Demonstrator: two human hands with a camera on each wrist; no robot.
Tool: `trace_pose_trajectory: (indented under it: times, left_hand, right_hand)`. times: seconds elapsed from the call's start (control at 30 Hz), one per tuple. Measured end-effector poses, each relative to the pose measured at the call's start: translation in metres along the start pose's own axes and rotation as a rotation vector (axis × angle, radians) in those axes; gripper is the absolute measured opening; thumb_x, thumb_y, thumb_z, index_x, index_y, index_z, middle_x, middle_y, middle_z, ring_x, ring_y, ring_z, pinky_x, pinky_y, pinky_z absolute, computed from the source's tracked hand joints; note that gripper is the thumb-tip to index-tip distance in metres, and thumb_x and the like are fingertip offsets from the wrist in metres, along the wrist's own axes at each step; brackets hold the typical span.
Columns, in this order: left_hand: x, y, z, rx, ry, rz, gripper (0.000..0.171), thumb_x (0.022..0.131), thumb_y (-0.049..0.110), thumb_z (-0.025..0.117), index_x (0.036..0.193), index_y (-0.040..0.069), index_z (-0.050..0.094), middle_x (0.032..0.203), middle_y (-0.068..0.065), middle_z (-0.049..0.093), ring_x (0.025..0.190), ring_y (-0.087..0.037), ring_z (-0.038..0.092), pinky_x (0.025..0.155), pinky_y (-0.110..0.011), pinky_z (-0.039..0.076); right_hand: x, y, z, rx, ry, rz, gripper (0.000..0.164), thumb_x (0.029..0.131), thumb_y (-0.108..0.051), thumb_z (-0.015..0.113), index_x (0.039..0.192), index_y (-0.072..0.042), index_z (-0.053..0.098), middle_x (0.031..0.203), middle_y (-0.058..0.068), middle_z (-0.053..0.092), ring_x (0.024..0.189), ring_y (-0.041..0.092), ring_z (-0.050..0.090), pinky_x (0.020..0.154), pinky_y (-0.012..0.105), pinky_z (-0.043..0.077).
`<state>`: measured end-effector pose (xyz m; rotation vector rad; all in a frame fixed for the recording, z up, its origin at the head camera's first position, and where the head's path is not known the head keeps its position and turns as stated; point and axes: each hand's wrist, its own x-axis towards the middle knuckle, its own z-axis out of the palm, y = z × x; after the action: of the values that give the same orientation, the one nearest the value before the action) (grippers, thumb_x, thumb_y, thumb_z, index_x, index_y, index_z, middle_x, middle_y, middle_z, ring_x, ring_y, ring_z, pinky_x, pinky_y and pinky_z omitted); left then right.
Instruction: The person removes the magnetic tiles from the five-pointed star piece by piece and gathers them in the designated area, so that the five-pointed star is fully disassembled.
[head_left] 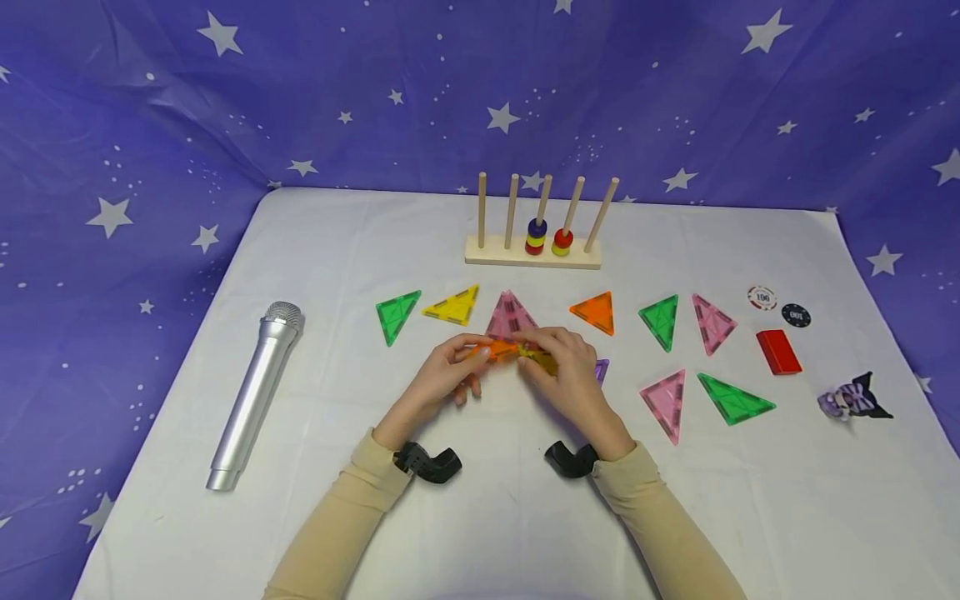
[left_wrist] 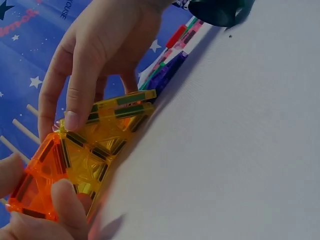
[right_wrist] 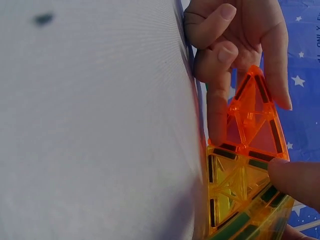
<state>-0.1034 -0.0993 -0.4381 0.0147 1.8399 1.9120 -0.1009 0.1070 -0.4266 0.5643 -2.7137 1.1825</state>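
Note:
Over the table's middle, my left hand [head_left: 441, 377] holds an orange triangular magnetic tile [head_left: 504, 350] between thumb and fingers. My right hand [head_left: 568, 379] grips yellow triangular magnetic tiles [head_left: 546, 362], its thumb on their upper edge near the orange one. In the left wrist view, the orange tile [left_wrist: 42, 177] meets the yellow tiles [left_wrist: 92, 145] edge to edge; they stand tilted up from the tabletop. The right wrist view has the same join, orange tile [right_wrist: 252, 120] above yellow [right_wrist: 225, 185]. Just behind the hands lie pink tiles [head_left: 510, 312]. A purple tile [head_left: 602, 369] is partly hidden by my right hand.
Green [head_left: 397, 315], yellow [head_left: 454, 307] and orange [head_left: 596, 312] tiles lie around, more tiles to the right. At the back stands a wooden peg rack [head_left: 532, 252] with rings. A silver microphone [head_left: 255, 400] lies left; poker chips [head_left: 762, 297], a red box [head_left: 778, 352] and a figurine [head_left: 849, 400] lie right.

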Motion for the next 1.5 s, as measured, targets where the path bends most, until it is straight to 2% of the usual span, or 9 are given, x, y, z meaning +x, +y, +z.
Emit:
trace_pose_trajectory:
  times: [0.13,0.3,0.5,0.63,0.73,0.87,1.2,1.33,1.5]
  left_hand:
    - [0.001,0.0,0.0,-0.077,0.03,-0.038,0.033,0.09,0.018,0.057,0.121,0.006,0.053,0.065,-0.01,0.056,0.043,-0.012,0.048,0.035,-0.02,0.036]
    - [0.0,0.0,-0.001,-0.114,0.041,-0.041,0.035,0.086,0.012,0.061,0.12,0.005,0.055,0.068,-0.01,0.058,0.045,-0.012,0.047,0.037,-0.019,0.035]
    - [-0.003,0.004,-0.006,-0.184,-0.027,-0.047,0.038,0.084,0.01,0.063,0.119,0.002,0.054,0.085,-0.009,0.063,0.048,-0.012,0.046,0.041,-0.019,0.036]
    - [-0.008,0.012,-0.015,-0.216,-0.057,-0.016,0.034,0.084,0.008,0.062,0.116,0.0,0.054,0.084,-0.009,0.061,0.05,-0.013,0.044,0.045,-0.021,0.036]
    - [-0.011,0.02,-0.023,-0.218,-0.035,0.019,0.029,0.084,0.005,0.061,0.112,0.001,0.054,0.076,-0.007,0.057,0.053,-0.014,0.046,0.048,-0.022,0.037]
    - [-0.014,0.03,-0.041,-0.223,0.081,0.06,0.027,0.084,0.003,0.062,0.109,0.007,0.053,0.081,-0.002,0.06,0.054,-0.013,0.048,0.05,-0.022,0.039]
    - [-0.023,0.031,-0.088,-0.383,0.55,0.127,0.035,0.088,0.001,0.056,0.119,0.013,0.045,0.1,-0.004,0.054,0.056,-0.011,0.049,0.046,-0.017,0.038]
    - [-0.023,0.026,-0.099,-0.449,0.645,0.115,0.04,0.09,0.0,0.051,0.125,0.014,0.04,0.115,-0.007,0.048,0.056,-0.012,0.049,0.043,-0.017,0.036]
    - [-0.023,0.022,-0.104,-0.442,0.678,0.09,0.05,0.089,0.0,0.053,0.133,0.016,0.033,0.127,-0.009,0.042,0.052,-0.011,0.05,0.039,-0.017,0.038]
  right_hand:
    - [-0.001,0.0,0.0,0.009,-0.007,0.002,0.033,0.08,-0.016,0.07,0.111,-0.024,0.065,0.108,0.003,0.057,0.102,0.025,0.045,0.081,0.047,0.027]
    - [-0.001,0.0,0.0,0.012,-0.012,-0.004,0.032,0.08,-0.015,0.069,0.111,-0.023,0.065,0.108,0.002,0.057,0.101,0.025,0.046,0.079,0.045,0.028]
    - [-0.001,0.0,0.0,0.004,-0.009,-0.013,0.031,0.081,-0.017,0.068,0.111,-0.024,0.065,0.108,0.003,0.057,0.101,0.025,0.045,0.079,0.045,0.029]
    - [-0.001,0.0,0.0,0.007,-0.006,-0.013,0.031,0.082,-0.018,0.068,0.112,-0.024,0.064,0.108,0.004,0.056,0.102,0.026,0.045,0.08,0.046,0.029]
    - [-0.001,0.001,-0.001,0.012,-0.004,-0.009,0.032,0.081,-0.017,0.068,0.112,-0.024,0.064,0.109,0.004,0.056,0.102,0.025,0.045,0.079,0.046,0.029]
    - [-0.001,0.001,0.0,0.018,-0.005,-0.003,0.033,0.081,-0.016,0.068,0.112,-0.024,0.064,0.108,0.004,0.056,0.101,0.025,0.045,0.079,0.045,0.029]
    - [-0.001,0.0,0.001,0.028,-0.01,0.008,0.032,0.08,-0.014,0.069,0.111,-0.025,0.065,0.108,0.004,0.056,0.102,0.026,0.045,0.08,0.046,0.029]
    - [-0.001,-0.001,0.001,0.03,-0.009,0.006,0.032,0.08,-0.014,0.069,0.111,-0.024,0.065,0.108,0.004,0.056,0.101,0.026,0.045,0.079,0.045,0.029]
    - [0.0,-0.001,0.001,0.032,-0.009,0.005,0.033,0.08,-0.013,0.069,0.111,-0.024,0.065,0.107,0.004,0.057,0.101,0.026,0.045,0.079,0.044,0.029]
